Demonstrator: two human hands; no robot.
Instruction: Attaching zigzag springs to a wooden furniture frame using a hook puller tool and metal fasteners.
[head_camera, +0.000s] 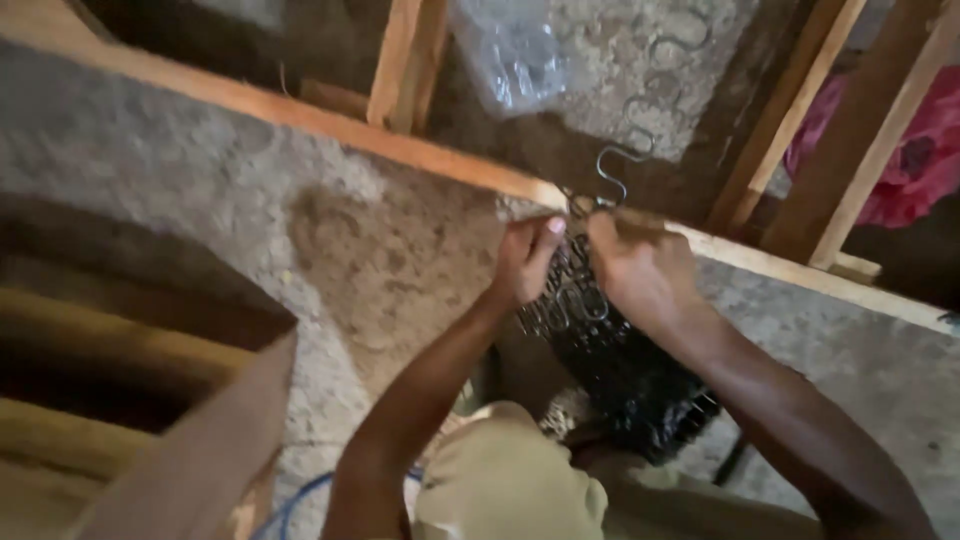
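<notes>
Both my hands are raised to a long wooden rail (330, 122) of a furniture frame. My left hand (524, 258) and my right hand (636, 266) pinch the end of a zigzag metal spring (612, 168) where it meets the rail's edge. The spring's wavy wire runs away from the rail toward the top of the view. Below my hands hangs a bundle of dark coiled wire springs (628, 372), resting between my forearms and over my lap.
Upright wooden slats (405, 60) and angled frame bars (860, 130) cross the view above the rail. A clear plastic bag (512, 55) lies on the rough concrete floor (200, 200). Pink cloth (915, 150) shows at right. A wooden piece (190, 450) sits lower left.
</notes>
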